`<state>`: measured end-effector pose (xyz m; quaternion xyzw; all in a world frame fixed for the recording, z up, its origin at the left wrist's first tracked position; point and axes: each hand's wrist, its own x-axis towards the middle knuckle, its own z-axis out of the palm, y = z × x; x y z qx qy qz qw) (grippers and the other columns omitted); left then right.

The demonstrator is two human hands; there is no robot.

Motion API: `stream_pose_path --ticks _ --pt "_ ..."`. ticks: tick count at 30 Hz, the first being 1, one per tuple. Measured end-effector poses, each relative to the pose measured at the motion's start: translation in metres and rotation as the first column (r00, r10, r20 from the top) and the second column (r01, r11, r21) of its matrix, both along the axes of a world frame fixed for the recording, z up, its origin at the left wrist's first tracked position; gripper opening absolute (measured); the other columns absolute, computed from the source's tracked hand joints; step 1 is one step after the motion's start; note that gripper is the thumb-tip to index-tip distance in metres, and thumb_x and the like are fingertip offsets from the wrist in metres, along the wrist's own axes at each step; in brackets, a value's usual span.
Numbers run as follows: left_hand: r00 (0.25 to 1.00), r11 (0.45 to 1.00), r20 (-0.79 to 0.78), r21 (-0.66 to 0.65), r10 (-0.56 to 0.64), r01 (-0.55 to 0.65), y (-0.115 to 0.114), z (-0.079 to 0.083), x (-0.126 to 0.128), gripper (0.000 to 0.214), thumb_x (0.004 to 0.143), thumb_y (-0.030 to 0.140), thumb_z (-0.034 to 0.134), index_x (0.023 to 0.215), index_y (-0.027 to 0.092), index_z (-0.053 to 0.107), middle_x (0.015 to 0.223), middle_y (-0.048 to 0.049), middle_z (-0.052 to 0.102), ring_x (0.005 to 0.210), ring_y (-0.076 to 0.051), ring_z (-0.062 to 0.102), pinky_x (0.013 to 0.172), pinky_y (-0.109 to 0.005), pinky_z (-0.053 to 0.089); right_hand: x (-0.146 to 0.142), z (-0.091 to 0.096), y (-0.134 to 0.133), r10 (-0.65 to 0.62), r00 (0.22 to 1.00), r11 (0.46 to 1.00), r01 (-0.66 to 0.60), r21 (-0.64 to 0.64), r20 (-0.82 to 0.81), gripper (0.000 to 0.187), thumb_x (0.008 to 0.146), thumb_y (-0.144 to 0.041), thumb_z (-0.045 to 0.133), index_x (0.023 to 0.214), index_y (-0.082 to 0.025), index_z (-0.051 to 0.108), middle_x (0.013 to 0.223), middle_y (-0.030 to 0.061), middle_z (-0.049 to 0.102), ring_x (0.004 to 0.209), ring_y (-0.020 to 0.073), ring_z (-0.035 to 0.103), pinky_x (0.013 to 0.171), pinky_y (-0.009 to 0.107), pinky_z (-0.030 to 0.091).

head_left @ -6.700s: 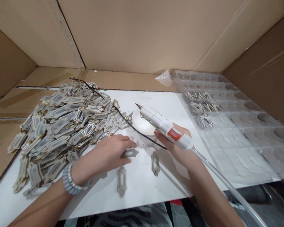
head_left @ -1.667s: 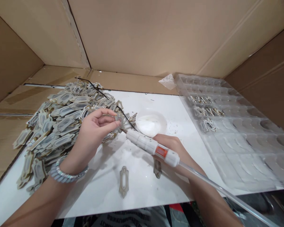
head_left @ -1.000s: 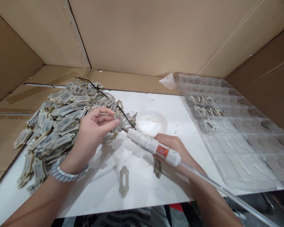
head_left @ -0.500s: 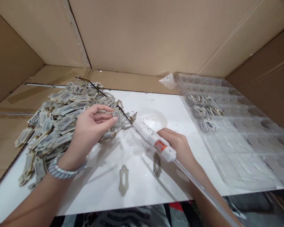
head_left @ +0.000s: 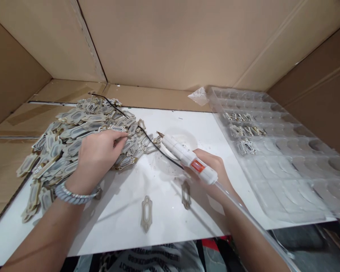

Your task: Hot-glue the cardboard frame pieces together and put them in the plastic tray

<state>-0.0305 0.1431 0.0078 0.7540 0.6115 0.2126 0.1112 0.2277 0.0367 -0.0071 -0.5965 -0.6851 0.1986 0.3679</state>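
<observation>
My right hand [head_left: 212,162] grips a white hot glue gun [head_left: 187,153] with an orange switch. Its nozzle points up and left, and a clear glue stick [head_left: 243,211] trails from its back end. My left hand [head_left: 99,151], with a beaded bracelet at the wrist, reaches over the right side of a heap of frame-shaped pieces [head_left: 70,132]. Thumb and forefinger are pinched together at the heap; what is between them is too small to make out. Two single pieces, one flat piece [head_left: 146,214] and another piece [head_left: 186,194], lie on the white board in front.
A clear compartment tray [head_left: 274,162] stands at the right, with metal pieces [head_left: 246,130] in a few cells. The black cord [head_left: 149,138] crosses the heap toward the gun. A small clear bag [head_left: 199,96] sits at the back. Cardboard walls [head_left: 172,41] surround the white board [head_left: 121,223].
My left hand has moved left and down onto the heap; the piece formerly raised in its fingers no longer shows. The glue gun has shifted slightly right, away from the heap.
</observation>
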Motion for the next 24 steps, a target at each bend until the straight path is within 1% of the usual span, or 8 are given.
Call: stream_pose_path --ticks 2,3,5,7,10,15,18,24 --pt "0.981 0.980 0.032 -0.044 -0.193 0.194 -0.005 0.005 0.001 0.019 0.076 0.032 0.059 0.085 0.030 0.076 0.078 -0.0007 0.073 0.069 -0.021 0.065 0.063 -0.028 0.044 0.000 0.000 0.000 -0.017 1.000 1.000 0.017 0.004 -0.017 0.018 0.082 -0.021 0.057 0.065 -0.020 0.049 0.064 -0.0032 0.050 0.055 0.0103 0.045 0.054 0.024 0.034" --pt "0.936 0.927 0.061 -0.129 -0.346 0.351 -0.009 0.007 0.002 0.018 0.076 0.029 0.060 0.084 0.030 0.076 0.079 0.0001 0.074 0.068 -0.019 0.065 0.062 -0.026 0.044 0.000 0.000 0.001 -0.020 1.000 1.000 0.020 0.011 -0.019 0.019 0.082 -0.021 0.057 0.065 -0.020 0.048 0.063 -0.0036 0.049 0.054 0.0101 0.044 0.053 0.024 0.033" --pt "0.757 0.676 0.160 -0.361 -0.634 0.643 -0.019 0.011 0.005 0.022 0.073 0.020 0.062 0.089 0.029 0.075 0.087 0.0010 0.075 0.076 -0.018 0.067 0.066 -0.024 0.046 0.000 0.000 0.001 -0.022 1.000 1.000 0.022 0.020 -0.021 0.021 0.080 -0.019 0.056 0.064 -0.021 0.044 0.061 -0.0043 0.047 0.053 0.0098 0.041 0.053 0.024 0.032" --pt "0.598 0.433 0.219 -0.509 -0.771 0.744 -0.032 0.013 0.010 0.038 0.068 0.011 0.066 0.100 0.029 0.071 0.100 0.0010 0.073 0.089 -0.018 0.067 0.074 -0.023 0.047 0.000 0.000 0.002 -0.024 0.999 0.999 0.024 0.022 -0.024 0.021 0.079 -0.017 0.055 0.063 -0.021 0.042 0.060 -0.0048 0.045 0.052 0.0096 0.040 0.053 0.024 0.031" --pt "0.502 0.327 0.179 -0.570 -0.846 0.754 -0.049 0.008 0.020 0.053 0.061 0.003 0.067 0.107 0.028 0.064 0.107 0.0004 0.068 0.092 -0.018 0.065 0.074 -0.025 0.045 0.001 0.000 0.001 -0.025 1.000 1.000 0.025 0.012 -0.017 0.020 0.076 -0.014 0.055 0.064 -0.021 0.042 0.061 -0.0050 0.044 0.053 0.0095 0.040 0.053 0.024 0.031" --pt "0.549 0.391 0.094 -0.604 -0.830 0.695 -0.060 -0.004 0.033 0.035 0.062 0.000 0.056 0.086 0.025 0.061 0.093 0.0026 0.066 0.078 -0.016 0.062 0.066 -0.025 0.040 0.001 0.000 0.001 -0.019 1.000 1.000 0.019 0.015 -0.003 0.020 0.077 -0.013 0.055 0.064 -0.021 0.042 0.061 -0.0053 0.044 0.054 0.0091 0.040 0.053 0.024 0.031" --pt "0.613 0.481 0.057 -0.565 -0.788 0.671 -0.057 -0.010 0.034 0.023 0.063 0.005 0.056 0.076 0.024 0.059 0.083 0.0030 0.064 0.070 -0.015 0.059 0.063 -0.026 0.038 0.001 0.002 0.000 -0.015 1.000 1.000 0.016 0.007 -0.010 0.019 0.080 -0.015 0.055 0.065 -0.020 0.044 0.062 -0.0049 0.045 0.054 0.0093 0.041 0.054 0.024 0.031" --pt "0.715 0.667 -0.006 -0.364 -0.699 0.650 -0.042 -0.008 0.030 0.020 0.070 0.016 0.058 0.085 0.025 0.068 0.076 0.0019 0.068 0.066 -0.016 0.061 0.061 -0.026 0.038 -0.002 0.004 -0.001 -0.092 0.992 0.995 0.088 -0.041 -0.085 0.032 0.082 -0.023 0.059 0.061 -0.022 0.034 0.058 -0.0057 0.037 0.052 0.0097 0.035 0.050 0.025 0.029"
